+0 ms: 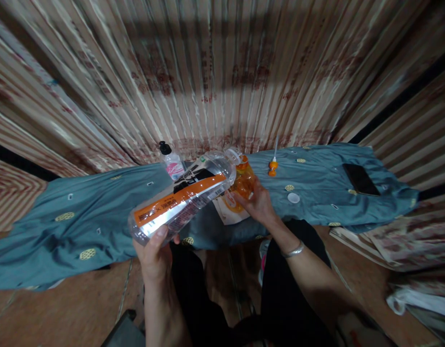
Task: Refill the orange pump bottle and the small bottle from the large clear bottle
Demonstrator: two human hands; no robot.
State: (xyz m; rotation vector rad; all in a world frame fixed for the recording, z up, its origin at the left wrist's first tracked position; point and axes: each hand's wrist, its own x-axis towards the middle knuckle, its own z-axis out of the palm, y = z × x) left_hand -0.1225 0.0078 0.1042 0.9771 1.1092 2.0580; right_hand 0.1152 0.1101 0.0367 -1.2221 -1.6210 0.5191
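Note:
My left hand point(156, 253) is closed around the base of a large clear plastic bottle point(186, 195) with an orange, black and silver label. The bottle lies tilted, its neck up and to the right. That neck meets the mouth of an orange translucent bottle point(246, 179), which my right hand point(259, 200) grips by its side. Whether liquid passes between them I cannot tell. Below the orange bottle is a whitish packet or label point(231, 212) with an orange print, partly hidden. An orange pump head point(273, 166) with a clear tube lies to the right.
A teal cloth with yellow spots point(110, 202) covers the narrow surface. A small pump bottle with a black top point(171, 163) stands at the back left. A white round cap point(293, 198) and a dark phone point(360, 179) lie on the right. A patterned curtain point(208, 72) hangs close behind.

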